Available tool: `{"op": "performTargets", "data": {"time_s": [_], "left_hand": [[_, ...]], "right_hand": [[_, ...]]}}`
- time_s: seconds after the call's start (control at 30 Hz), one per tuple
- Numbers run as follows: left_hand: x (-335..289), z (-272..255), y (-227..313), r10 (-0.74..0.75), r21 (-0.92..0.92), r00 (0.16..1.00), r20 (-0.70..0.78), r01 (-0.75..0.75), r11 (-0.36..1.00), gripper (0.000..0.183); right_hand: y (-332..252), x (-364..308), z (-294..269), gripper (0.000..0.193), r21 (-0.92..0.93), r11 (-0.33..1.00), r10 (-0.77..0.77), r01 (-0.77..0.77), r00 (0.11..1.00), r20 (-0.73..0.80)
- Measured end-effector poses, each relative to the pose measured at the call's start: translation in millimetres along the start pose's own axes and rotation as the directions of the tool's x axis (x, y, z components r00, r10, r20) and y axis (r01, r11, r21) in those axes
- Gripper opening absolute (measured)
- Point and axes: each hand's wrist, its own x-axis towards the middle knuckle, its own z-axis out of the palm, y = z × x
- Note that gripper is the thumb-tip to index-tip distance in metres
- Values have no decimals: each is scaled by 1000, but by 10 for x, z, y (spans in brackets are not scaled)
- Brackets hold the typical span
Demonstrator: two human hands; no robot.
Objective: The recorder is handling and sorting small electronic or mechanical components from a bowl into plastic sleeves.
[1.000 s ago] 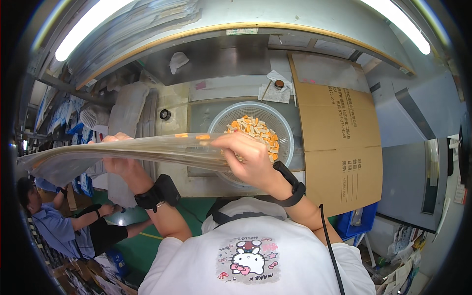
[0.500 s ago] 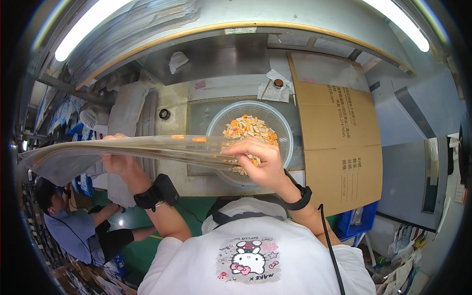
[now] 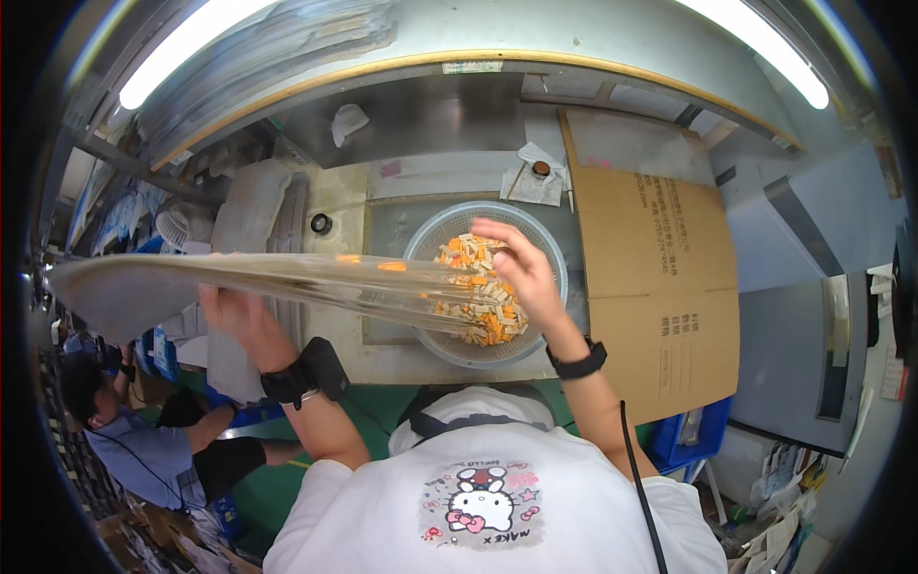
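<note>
Grey and scuffed, the metal worktop [image 3: 382,182] ran beneath two long strip lamps, with a flattened brown cardboard sheet [image 3: 650,258] lying along its right side. At its middle stood a round pale mesh basket [image 3: 550,253] heaped with small orange and beige sticks [image 3: 478,301]. A long clear plastic bag [image 3: 249,282] lay nearly level across the view, its long axis running left to right, its closed end far out to the left and its mouth over the basket. The left hand [image 3: 239,316] gripped the bag from beneath around mid-length, fingers curled on the film. The right hand [image 3: 516,268], nearer the sticks, hovered right over the heap at the bag's mouth with fingers loosely bent; whether it pinched any sticks could not be told. A few orange sticks already sat inside the bag. Another person crouched low at the left.
</note>
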Motion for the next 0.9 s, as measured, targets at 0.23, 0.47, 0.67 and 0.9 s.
{"op": "performTargets", "data": {"time_s": [0.23,0.47,0.67,0.9], "left_hand": [[141,690,-507,65,177,811,-581,48,983,34],[-224,602,-1203,-87,119,706,-702,237,964,37],[-676,454,-1670,-370,80,607,-703,585,807,35],[-879,385,-1580,-698,45,373,-611,897,441,35]], "right_hand": [[450,-81,-327,75,598,514,145,-615,749,646],[124,-248,-696,52,291,725,559,-625,780,282],[399,-474,-1090,45,149,591,794,-793,604,62],[697,-555,-1202,45,-316,643,733,-698,680,-8]]}}
